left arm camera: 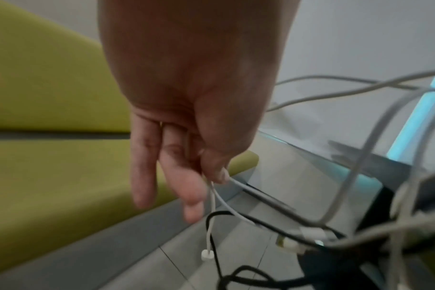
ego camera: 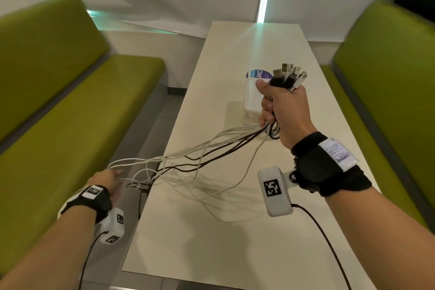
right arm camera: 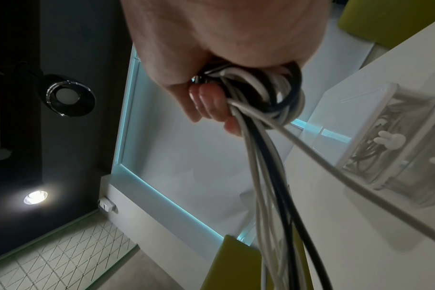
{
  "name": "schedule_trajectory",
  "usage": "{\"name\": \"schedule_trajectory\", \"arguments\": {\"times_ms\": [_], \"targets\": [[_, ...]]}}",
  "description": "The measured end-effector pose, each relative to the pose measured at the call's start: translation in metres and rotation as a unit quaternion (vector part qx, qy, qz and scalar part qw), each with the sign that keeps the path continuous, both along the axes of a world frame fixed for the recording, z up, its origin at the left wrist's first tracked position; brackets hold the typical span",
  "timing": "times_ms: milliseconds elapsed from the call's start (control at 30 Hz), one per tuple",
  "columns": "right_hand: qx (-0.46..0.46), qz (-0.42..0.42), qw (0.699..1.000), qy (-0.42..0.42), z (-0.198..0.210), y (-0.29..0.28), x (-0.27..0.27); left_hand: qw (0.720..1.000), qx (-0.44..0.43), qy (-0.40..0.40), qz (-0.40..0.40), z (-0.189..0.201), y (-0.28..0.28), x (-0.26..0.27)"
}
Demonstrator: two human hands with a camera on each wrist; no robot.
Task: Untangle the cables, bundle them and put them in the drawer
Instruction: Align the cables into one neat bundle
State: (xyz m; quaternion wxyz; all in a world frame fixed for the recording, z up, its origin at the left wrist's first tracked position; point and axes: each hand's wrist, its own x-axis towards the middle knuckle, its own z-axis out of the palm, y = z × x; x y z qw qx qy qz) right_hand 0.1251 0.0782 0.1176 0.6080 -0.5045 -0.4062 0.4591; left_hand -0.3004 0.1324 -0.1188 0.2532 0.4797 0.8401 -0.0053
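Observation:
A bunch of white and black cables point(ego camera: 211, 150) runs from my right hand point(ego camera: 282, 110) down and left across the white table point(ego camera: 235, 242). That hand grips the bunch in a fist above the table, and several USB plugs point(ego camera: 288, 75) stick out of its top. The right wrist view shows its fingers curled round looped cables point(right arm camera: 261, 94). My left hand point(ego camera: 110, 181) is low, beyond the table's left edge. There, thumb and finger pinch a thin white cable point(left arm camera: 212, 206) while the other fingers point(left arm camera: 142, 166) stay straight. A small clear drawer box point(ego camera: 251, 99) point(right arm camera: 390, 145) stands on the table behind my right hand.
Green benches flank the table on the left point(ego camera: 70, 113) and right point(ego camera: 388, 77). A round blue label point(ego camera: 259, 74) lies on top of the drawer box. Loose cable ends and plugs point(left arm camera: 308, 233) dangle over the grey tiled floor point(left arm camera: 162, 264) by the table's left edge.

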Motion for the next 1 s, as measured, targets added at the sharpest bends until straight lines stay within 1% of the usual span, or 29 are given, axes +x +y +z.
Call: {"name": "schedule_trajectory", "arguments": {"times_ms": [67, 133, 233, 333, 367, 400, 433, 467, 533, 600, 667, 733, 767, 800, 833, 900, 967, 1000], "targets": [[-0.003, -0.002, 1.0, 0.0, 0.0, 0.0, 0.001, 0.999, -0.014, 0.041, -0.029, 0.002, 0.002, 0.006], [-0.004, -0.001, 1.0, 0.001, 0.0, 0.0, 0.0, 0.998, -0.024, 0.035, -0.046, -0.001, 0.003, 0.006], [-0.004, 0.0, 1.0, 0.011, -0.001, 0.0, -0.003, 0.998, -0.018, 0.021, -0.049, -0.004, 0.009, 0.004], [0.004, 0.008, 1.0, 0.013, -0.001, 0.001, -0.011, 0.997, -0.039, -0.024, -0.056, -0.001, 0.016, 0.017], [0.007, 0.009, 1.0, 0.01, -0.001, 0.001, -0.014, 0.996, -0.04, -0.081, -0.023, 0.003, 0.014, 0.027], [0.009, 0.009, 1.0, 0.006, -0.002, 0.001, -0.017, 0.992, -0.043, -0.122, -0.007, 0.004, 0.014, 0.033], [0.011, 0.009, 1.0, 0.0, -0.002, 0.001, -0.02, 0.989, -0.048, -0.142, -0.006, 0.004, 0.014, 0.037], [0.011, 0.008, 1.0, -0.009, -0.003, 0.001, -0.022, 0.989, -0.055, -0.136, -0.029, 0.005, 0.015, 0.04], [0.01, 0.004, 1.0, -0.022, -0.005, 0.001, -0.024, 0.988, -0.065, -0.134, -0.051, 0.008, 0.015, 0.042], [0.009, 0.004, 1.0, -0.026, -0.006, 0.001, -0.025, 0.984, -0.094, -0.091, -0.122, 0.016, 0.013, 0.047], [0.01, 0.006, 1.0, -0.029, -0.007, 0.001, -0.025, 0.971, -0.148, 0.004, -0.188, 0.031, 0.006, 0.05], [0.009, 0.009, 0.999, -0.033, -0.008, 0.001, -0.026, 0.958, -0.168, 0.101, -0.208, 0.041, 0.009, 0.049], [0.009, 0.011, 0.999, -0.034, -0.009, 0.001, -0.028, 0.958, -0.159, 0.128, -0.203, 0.05, 0.012, 0.05], [0.009, 0.012, 0.999, -0.033, -0.009, 0.0, -0.029, 0.962, -0.131, 0.141, -0.195, 0.06, 0.016, 0.053], [0.009, 0.013, 0.999, -0.031, -0.009, 0.0, -0.031, 0.968, -0.086, 0.139, -0.188, 0.069, 0.021, 0.057], [0.009, 0.016, 1.0, -0.025, -0.01, 0.0, -0.034, 0.973, 0.014, 0.123, -0.195, 0.096, 0.028, 0.072], [0.011, 0.016, 1.0, -0.021, -0.011, -0.001, -0.035, 0.962, 0.127, 0.094, -0.222, 0.127, 0.031, 0.097], [0.013, 0.016, 1.0, -0.021, -0.011, -0.002, -0.036, 0.953, 0.175, 0.052, -0.241, 0.144, 0.031, 0.111]]}}
